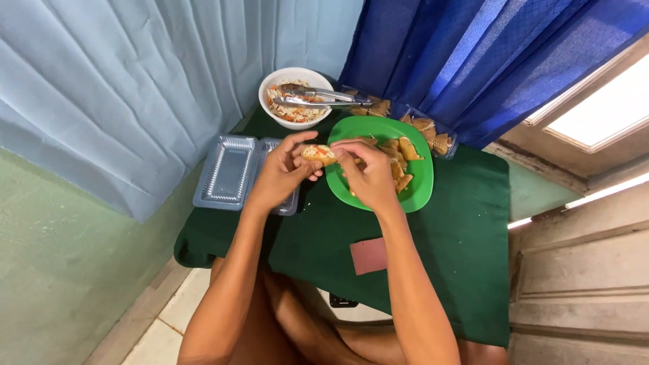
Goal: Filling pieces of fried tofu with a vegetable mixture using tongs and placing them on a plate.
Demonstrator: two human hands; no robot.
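Observation:
My left hand [284,172] and my right hand [368,172] together hold a filled pastry shell [318,154], its open top showing pale shredded filling with orange bits. They hold it just above the left rim of a round green plate [422,182] that carries several more golden pastry pieces [402,157]. Behind my hands stands a white bowl [274,111] of the same shredded filling, with metal tongs [321,98] resting across it.
A small table under a dark green cloth [460,243]. Clear plastic lidded trays [226,172] lie at the left edge. A clear tray of pastry pieces [433,135] sits behind the plate by the blue curtain [473,54]. A reddish card [368,255] lies near the front.

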